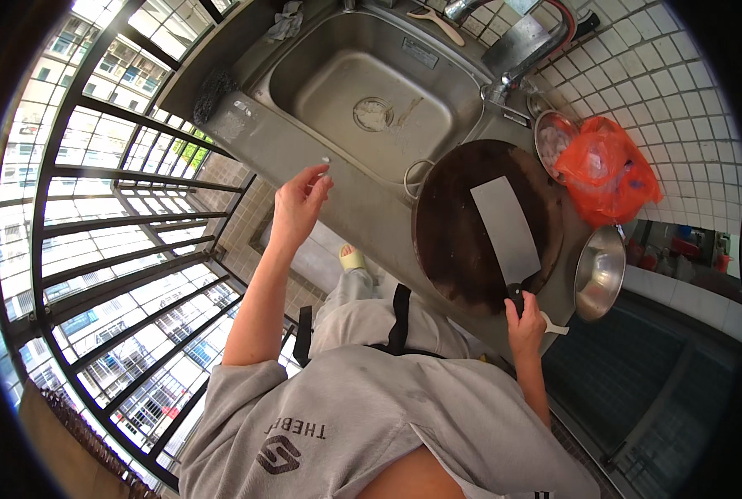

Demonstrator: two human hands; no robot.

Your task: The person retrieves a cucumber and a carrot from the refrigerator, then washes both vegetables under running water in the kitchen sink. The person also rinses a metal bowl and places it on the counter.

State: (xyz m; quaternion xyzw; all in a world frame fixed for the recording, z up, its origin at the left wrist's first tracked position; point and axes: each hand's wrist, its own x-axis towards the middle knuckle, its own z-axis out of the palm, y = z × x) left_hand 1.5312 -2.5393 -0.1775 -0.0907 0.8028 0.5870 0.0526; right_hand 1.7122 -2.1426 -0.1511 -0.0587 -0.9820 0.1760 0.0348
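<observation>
My right hand is closed around the black handle of a cleaver. The broad blade is over a round, dark brown chopping board with a metal ring at its side. Off to the left, my left hand hovers by the counter's front edge, fingers loosely bent and apart, with nothing visible in them. Just past its fingertips is a small white bit; whether it rests on the counter or is in the air, I cannot tell. A pale handle-like piece sticks out beside my right hand.
Behind the counter edge is a steel sink with whitish scraps at its drain. Right of the board stand a bowl of pale pieces, a red plastic bag and a metal bowl. A faucet and another cleaver are at the back.
</observation>
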